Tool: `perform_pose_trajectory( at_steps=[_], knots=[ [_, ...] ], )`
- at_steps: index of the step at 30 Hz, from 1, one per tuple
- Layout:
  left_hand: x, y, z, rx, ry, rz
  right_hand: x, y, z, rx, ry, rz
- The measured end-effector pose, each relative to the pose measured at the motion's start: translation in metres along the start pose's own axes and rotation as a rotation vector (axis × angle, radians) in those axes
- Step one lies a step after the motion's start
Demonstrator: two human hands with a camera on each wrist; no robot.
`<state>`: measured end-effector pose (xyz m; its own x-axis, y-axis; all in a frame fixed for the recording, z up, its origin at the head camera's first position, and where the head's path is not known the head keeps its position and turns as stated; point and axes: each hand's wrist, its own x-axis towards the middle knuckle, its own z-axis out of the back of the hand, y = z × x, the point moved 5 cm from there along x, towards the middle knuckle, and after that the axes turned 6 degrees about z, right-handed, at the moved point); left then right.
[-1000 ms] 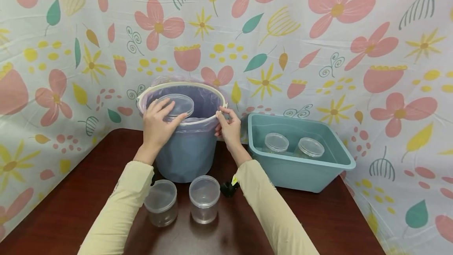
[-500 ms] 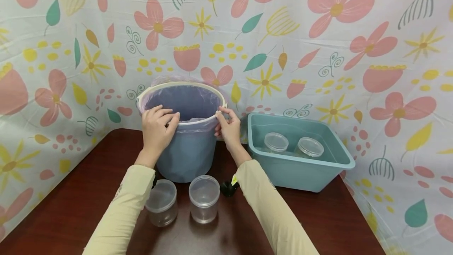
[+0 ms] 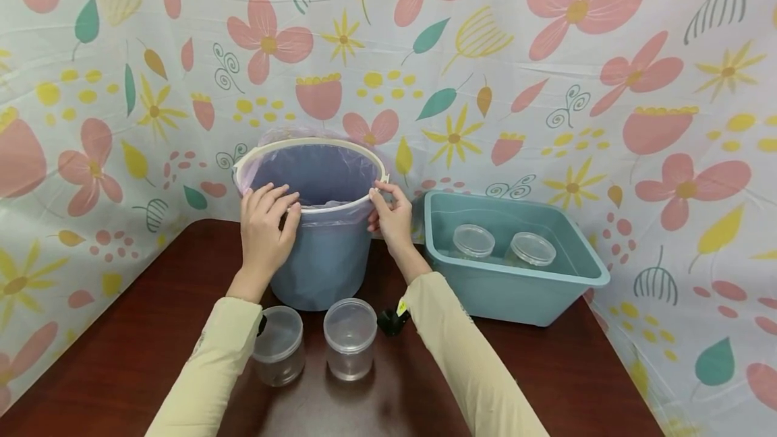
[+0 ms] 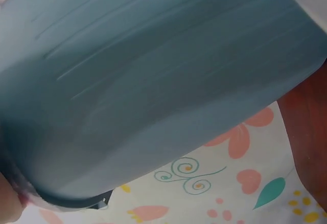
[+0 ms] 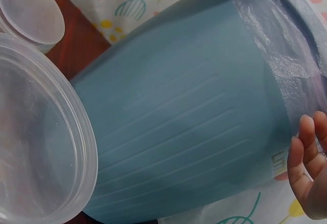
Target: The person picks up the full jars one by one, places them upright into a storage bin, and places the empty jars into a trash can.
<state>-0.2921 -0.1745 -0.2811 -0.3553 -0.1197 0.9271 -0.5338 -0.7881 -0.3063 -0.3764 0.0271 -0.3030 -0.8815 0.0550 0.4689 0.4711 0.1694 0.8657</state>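
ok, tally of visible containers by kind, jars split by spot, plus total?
Clear jars on the table: 2
Clear jars in the tub: 2
Bucket: 1
Tub: 1
Total: 6, bucket's bottom hidden

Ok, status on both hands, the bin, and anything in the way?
Left hand rests on the white rim ring, right hand pinches its right side. Lined blue bin upright. Two clear plastic jars stand in front.

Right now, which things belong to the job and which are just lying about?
In the job: bin, liner, left hand, right hand.
Held by neither hand, so perhaps lying about: two table jars, tub, two tub jars, table, floral cloth.
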Motion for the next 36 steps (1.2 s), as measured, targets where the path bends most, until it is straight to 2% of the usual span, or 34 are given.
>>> perform_pose_trajectory(
  at_steps=[7, 21, 25, 32, 36],
  knots=[
    [-0.010, -0.003, 0.010, -0.020, 0.045, 0.007, 0.001, -0.001, 0.001, -0.004, -0.005, -0.005],
    [-0.028, -0.018, 0.034, -0.054, -0.013, 0.011, 0.000, 0.000, -0.002, 0.005, -0.004, -0.001],
    [-0.034, -0.022, 0.040, -0.081, 0.001, 0.023, 0.000, -0.001, -0.003, 0.023, 0.001, -0.003],
    [-0.048, -0.027, 0.045, -0.088, 0.028, -0.012, 0.000, -0.002, -0.002, 0.013, -0.004, 0.000],
    [-0.059, -0.026, 0.045, -0.098, 0.047, 0.004, 0.001, -0.002, -0.001, 0.008, -0.011, 0.003]
  ],
)
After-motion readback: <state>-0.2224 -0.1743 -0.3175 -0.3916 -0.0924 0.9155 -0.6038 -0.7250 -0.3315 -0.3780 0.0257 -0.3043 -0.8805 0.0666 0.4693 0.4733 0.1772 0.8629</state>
